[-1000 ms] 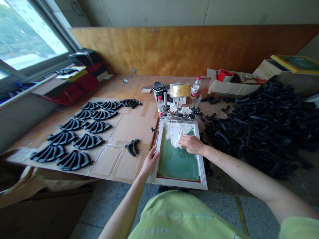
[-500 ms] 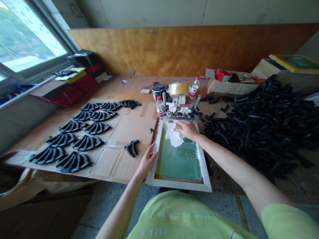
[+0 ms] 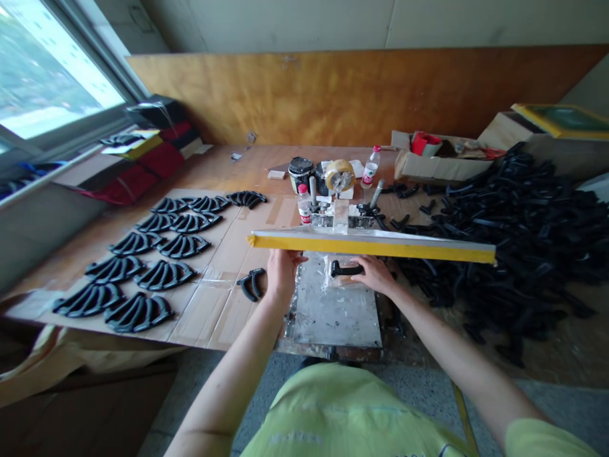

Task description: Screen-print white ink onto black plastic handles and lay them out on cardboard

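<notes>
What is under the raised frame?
Below the frame, a metal plate shows, with a black piece over its far half and the right hand at that piece's right end. The plate's far edge cannot be seen; the frame covers it.

The raised flat frame with yellow edging [image 3: 371,246] bars forward passage over the flat grey metal plate [image 3: 337,317]. Near-side access to the plate's front portion is open. The left hand [image 3: 281,274], at the frame's underside, and the right hand [image 3: 375,274], gripping the short black curved piece [image 3: 347,270], obstruct the far portion. Rightward, a heap of black pieces [image 3: 480,254] blocks passage; leftward, the brown cardboard sheet [image 3: 219,304] (bare along its middle) offers clearance.
</notes>
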`<action>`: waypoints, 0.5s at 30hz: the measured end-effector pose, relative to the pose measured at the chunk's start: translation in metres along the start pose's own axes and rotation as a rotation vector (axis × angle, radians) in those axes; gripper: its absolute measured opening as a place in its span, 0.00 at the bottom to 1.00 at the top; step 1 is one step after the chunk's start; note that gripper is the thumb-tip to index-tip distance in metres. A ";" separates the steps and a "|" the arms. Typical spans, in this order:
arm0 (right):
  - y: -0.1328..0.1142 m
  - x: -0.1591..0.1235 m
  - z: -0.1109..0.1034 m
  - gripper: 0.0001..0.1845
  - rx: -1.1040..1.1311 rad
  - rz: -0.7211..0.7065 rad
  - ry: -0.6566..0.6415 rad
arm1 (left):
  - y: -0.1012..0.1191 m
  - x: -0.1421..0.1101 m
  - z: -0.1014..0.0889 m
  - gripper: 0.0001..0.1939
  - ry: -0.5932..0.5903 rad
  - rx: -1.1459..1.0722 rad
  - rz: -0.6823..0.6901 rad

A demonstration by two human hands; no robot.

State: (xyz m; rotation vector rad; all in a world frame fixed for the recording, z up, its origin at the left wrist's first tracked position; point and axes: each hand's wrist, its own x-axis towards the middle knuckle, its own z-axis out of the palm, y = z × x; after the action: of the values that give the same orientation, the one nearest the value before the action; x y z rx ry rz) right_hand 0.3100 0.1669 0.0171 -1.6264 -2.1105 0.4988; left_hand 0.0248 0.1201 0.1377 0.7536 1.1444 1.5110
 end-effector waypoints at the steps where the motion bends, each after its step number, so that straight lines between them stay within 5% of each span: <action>1: -0.009 -0.007 0.008 0.15 -0.041 -0.061 -0.052 | -0.014 -0.006 0.000 0.27 0.033 0.005 -0.027; 6: -0.068 -0.046 0.026 0.06 -0.178 -0.168 -0.017 | -0.100 -0.064 -0.005 0.31 -0.181 0.063 -0.611; 10: -0.097 -0.070 0.027 0.09 -0.069 -0.506 -0.103 | -0.129 -0.088 -0.024 0.23 -0.115 0.006 -0.683; 13: -0.057 -0.060 0.002 0.12 -0.050 -0.402 -0.079 | -0.125 -0.068 -0.078 0.22 0.002 0.218 -0.588; 15: -0.001 -0.045 -0.026 0.16 -0.211 0.001 0.060 | -0.116 -0.047 -0.130 0.22 0.133 0.484 -0.503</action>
State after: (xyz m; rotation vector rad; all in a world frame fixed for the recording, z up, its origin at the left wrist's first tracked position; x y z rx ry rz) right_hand 0.3330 0.1232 0.0342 -1.7324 -2.1786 0.2301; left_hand -0.0381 0.0386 -0.0100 0.6188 1.6853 0.8793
